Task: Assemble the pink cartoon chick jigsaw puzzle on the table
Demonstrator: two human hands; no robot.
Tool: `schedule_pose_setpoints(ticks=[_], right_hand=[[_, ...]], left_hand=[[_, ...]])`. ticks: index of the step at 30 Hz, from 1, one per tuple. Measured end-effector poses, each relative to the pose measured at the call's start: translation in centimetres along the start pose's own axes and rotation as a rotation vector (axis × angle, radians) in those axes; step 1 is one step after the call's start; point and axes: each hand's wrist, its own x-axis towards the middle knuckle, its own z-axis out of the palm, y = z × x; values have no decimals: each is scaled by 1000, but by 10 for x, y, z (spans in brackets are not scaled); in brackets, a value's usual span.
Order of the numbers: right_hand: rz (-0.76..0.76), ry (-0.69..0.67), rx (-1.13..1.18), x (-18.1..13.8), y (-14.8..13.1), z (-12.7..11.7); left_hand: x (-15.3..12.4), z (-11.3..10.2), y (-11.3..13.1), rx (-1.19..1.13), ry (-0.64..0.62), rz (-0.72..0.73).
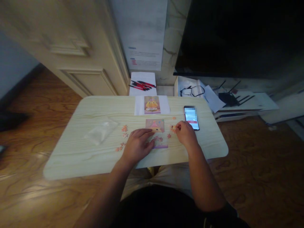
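Observation:
A partly joined jigsaw puzzle (155, 126) with a pink and yellow picture lies in the middle of a light wooden table (95, 114). My left hand (137, 145) rests on its left edge, fingers curled down on the pieces. My right hand (185, 133) sits just right of the puzzle and pinches a small loose puzzle piece (174, 128). Other loose pieces (124, 128) lie scattered left of the puzzle, and one lies between my hands (168, 136). A reference picture (152, 104) of the same image lies on white paper behind the puzzle.
A phone (191, 117) with a lit screen lies right of the puzzle. A clear plastic bag (101, 133) lies on the table's left. Red and black pens (142, 85) sit on paper beyond the table. Cables, papers and a router (229, 98) clutter the floor at right.

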Motion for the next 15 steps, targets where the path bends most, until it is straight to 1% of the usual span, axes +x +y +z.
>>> schedule_pose_setpoints(ticks=[2,4,6,8,10,15], right_hand=[[-5,19,43,-2,-1,-2],[-36,-1,142,-6,-5,-3],[-107,-78,262,-11,-13,-3],[-177,-156,327,-16,-22,-1],[-199,-179,321,-18,-30,2],[-149,-150,262,-18,-40,5]], left_hand=[[-3,-1,-1,3,13,-8],[-4,0,-2,13,14,-12],[-2,2,-2,26,12,-14],[2,3,-1,42,4,-12],[6,5,1,57,-7,-2],[12,9,3,61,-37,46]])
